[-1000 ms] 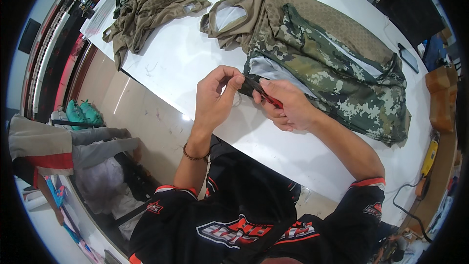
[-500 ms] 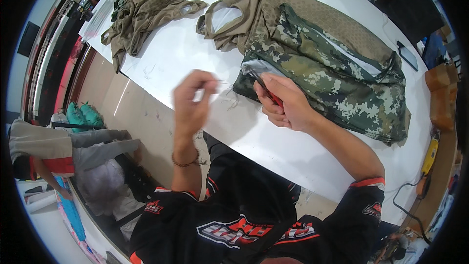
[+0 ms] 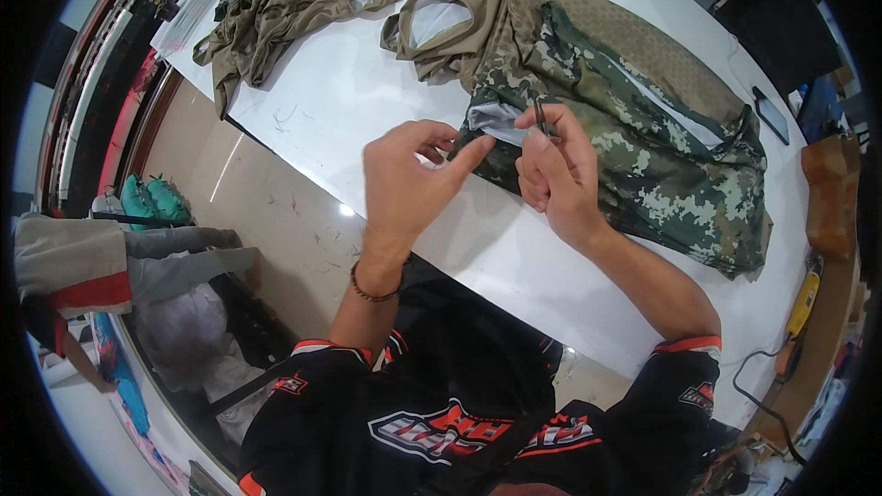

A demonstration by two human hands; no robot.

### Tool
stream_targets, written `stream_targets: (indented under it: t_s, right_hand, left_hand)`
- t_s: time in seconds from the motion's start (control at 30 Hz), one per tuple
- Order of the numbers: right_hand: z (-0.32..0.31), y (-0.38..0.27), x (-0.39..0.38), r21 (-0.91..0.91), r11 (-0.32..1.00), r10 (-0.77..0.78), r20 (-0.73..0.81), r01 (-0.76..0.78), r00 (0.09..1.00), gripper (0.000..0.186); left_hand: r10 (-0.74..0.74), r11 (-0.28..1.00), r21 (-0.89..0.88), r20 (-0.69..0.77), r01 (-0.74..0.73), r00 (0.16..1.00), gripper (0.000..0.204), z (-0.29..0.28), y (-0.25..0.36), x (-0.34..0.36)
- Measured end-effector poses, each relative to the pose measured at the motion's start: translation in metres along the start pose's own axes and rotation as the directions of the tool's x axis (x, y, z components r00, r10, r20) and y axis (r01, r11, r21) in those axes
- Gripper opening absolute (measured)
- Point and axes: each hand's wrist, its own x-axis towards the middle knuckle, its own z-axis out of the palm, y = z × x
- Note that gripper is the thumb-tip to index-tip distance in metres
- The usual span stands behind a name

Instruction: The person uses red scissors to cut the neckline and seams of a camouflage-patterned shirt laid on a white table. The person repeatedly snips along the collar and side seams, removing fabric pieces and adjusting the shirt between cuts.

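hands first: what do they hold?

the left hand [image 3: 409,170] has its thumb and forefinger narrowly apart at the edge of the camouflage garment [image 3: 652,165]; i cannot tell whether they pinch it. the right hand [image 3: 565,174] is closed around a small dark-tipped tool [image 3: 540,113], tip pointing away from the person.

and how does that garment lie?

from the left hand's fingertips out past the right hand, spread on the white surface [image 3: 340,119]. pale lining [image 3: 496,118] shows between the two hands. a brown patterned garment [image 3: 597,0] lies partly under it, farther from the hands.

anything farther off?

a crumpled brown garment [image 3: 276,23], beyond the left hand and to its left. a phone [image 3: 770,117] is well to the right of the right hand.
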Motion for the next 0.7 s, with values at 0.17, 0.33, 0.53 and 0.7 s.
stream_targets:
  t_s: [0.17,0.33,0.53,0.7]
  right_hand:
    - [-0.005,0.003,0.002,-0.070,0.998,-0.005,0.025,0.007,1.000,0.019]
    - [-0.006,0.004,0.005,-0.102,0.995,0.001,0.045,0.003,0.999,0.016]
    - [-0.008,-0.003,0.003,-0.027,0.987,0.158,0.111,-0.156,0.981,0.031]
    - [-0.009,-0.008,0.004,0.077,0.947,0.296,0.155,-0.310,0.943,0.037]
  left_hand:
    - [-0.056,0.989,0.143,0.106,0.040,0.993,0.025,0.016,0.001,0.007]
    - [-0.139,0.990,0.027,0.194,0.137,0.971,0.018,0.006,-0.003,0.007]
    - [0.134,0.977,-0.178,0.110,-0.113,0.985,0.006,-0.004,-0.026,0.003]
    - [0.285,0.951,-0.152,0.081,-0.271,0.955,0.004,-0.007,-0.031,0.003]
